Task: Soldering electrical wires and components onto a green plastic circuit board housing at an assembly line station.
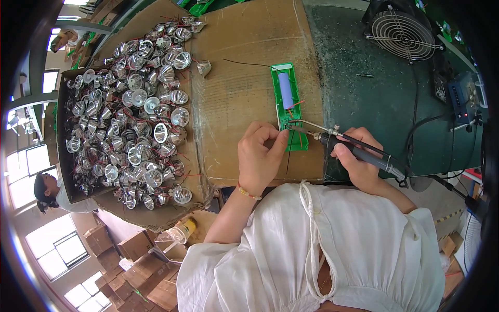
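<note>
Item: green circuit board (289, 106), narrow, laid lengthwise on the cardboard sheet (244, 67) at centre frame, with a blue cylindrical cell (285, 89) mounted along its upper half and thin red and black wires (297, 136) trailing from its lower end.

Left hand (260, 156): closed in a pinch, fingertips pressed at the board's lower left edge, where a black wire is held.

Right hand (358, 164): wrapped around the dark handle of a soldering iron (332, 138), whose metal tip is set on the board's lower end.

Handling, as judged: board light, stiff and thin; joints and leads fragile. It is best taken by its bare long edges, clear of the cell and the wires.

Adjacent: a heap of silver reflector cups (132, 114) at left of frame; a fan (401, 34) at upper right.
</note>
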Tool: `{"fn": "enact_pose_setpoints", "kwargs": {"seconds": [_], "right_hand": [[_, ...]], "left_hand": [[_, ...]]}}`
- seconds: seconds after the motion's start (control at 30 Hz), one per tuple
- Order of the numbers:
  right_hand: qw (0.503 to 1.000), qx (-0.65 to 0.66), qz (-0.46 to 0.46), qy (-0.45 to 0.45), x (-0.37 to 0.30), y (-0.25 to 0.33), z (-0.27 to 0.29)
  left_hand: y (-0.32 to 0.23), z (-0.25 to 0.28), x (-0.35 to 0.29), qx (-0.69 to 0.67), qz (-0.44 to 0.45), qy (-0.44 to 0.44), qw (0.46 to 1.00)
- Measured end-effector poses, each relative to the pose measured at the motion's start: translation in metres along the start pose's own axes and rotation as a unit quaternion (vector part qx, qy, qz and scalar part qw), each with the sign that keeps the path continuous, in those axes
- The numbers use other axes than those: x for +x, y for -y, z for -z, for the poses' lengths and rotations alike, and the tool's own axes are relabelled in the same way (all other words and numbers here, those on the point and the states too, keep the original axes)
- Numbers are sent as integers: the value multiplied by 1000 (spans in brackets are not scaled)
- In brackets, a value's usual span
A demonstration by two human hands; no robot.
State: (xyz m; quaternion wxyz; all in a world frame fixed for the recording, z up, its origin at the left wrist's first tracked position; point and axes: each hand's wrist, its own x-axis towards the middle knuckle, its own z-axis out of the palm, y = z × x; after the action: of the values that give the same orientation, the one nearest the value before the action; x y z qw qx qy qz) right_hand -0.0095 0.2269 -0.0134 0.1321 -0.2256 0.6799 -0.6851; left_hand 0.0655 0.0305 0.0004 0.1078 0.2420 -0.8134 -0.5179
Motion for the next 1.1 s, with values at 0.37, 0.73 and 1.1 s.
{"fn": "enact_pose_setpoints", "kwargs": {"seconds": [0.37,0.73,1.1], "right_hand": [[997,44,-33,-51,-4,5,0],[999,-28,-2,18,-3,7,10],[990,-23,51,-129,34,-3,32]], "left_hand": [[-1,2,3,-2,18,17,1000],[1,5,2,17,11,18,1000],[0,14,36,52,49,93,993]]}}
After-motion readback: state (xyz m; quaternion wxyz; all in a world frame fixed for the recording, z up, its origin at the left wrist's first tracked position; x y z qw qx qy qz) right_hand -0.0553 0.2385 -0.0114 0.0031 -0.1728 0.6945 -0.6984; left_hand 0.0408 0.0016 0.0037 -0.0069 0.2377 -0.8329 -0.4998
